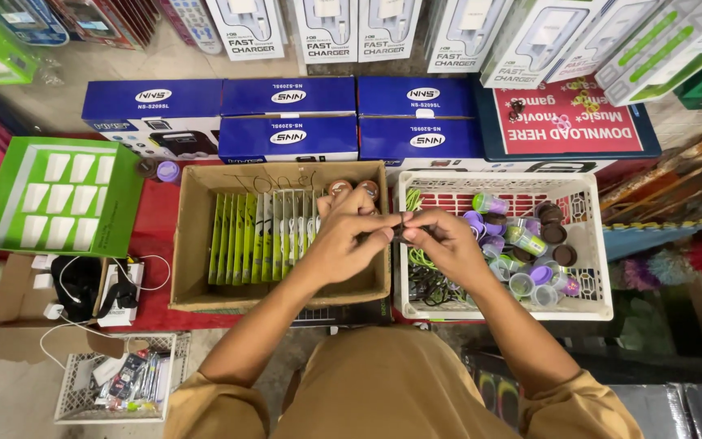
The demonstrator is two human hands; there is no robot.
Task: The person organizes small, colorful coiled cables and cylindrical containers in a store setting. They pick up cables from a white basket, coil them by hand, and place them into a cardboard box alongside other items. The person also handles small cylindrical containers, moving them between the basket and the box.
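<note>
While the green tray of white chargers (58,199) sits far left, the left hand (349,236) hovers over the cardboard box (197,244) of green-and-white packets, fingers pinched on a small dark item (400,231). The right hand (447,240) grips the same piece from the other side, above the white basket (587,252) of small capped containers. Judging by this, the item is being fiddled with or sorted; next would call for steady fingertip control.

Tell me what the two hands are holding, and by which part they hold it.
Both the left hand and the right hand pinch one small dark object between their fingertips, each at one end. What it is cannot be told.
</note>
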